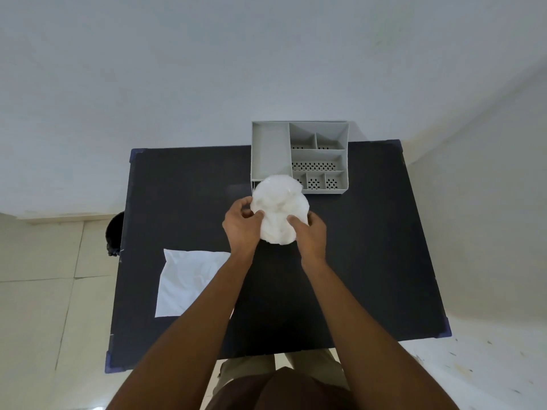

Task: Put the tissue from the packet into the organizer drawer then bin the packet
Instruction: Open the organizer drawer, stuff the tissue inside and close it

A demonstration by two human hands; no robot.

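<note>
Both hands were up over the dark desk (370,261), the left hand (241,229) and right hand (310,235) each with a pinching grip on the white tissue packet (278,214), held just in front of the grey organizer (270,152) at the far edge. A flat white sheet (189,279) lay on the desk to the left. A dark bin (114,232) stood beside the desk; no readable writing showed anywhere

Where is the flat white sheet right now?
The flat white sheet lies on the black table, on the person's left, beside the left forearm and near the table's left edge.
</note>
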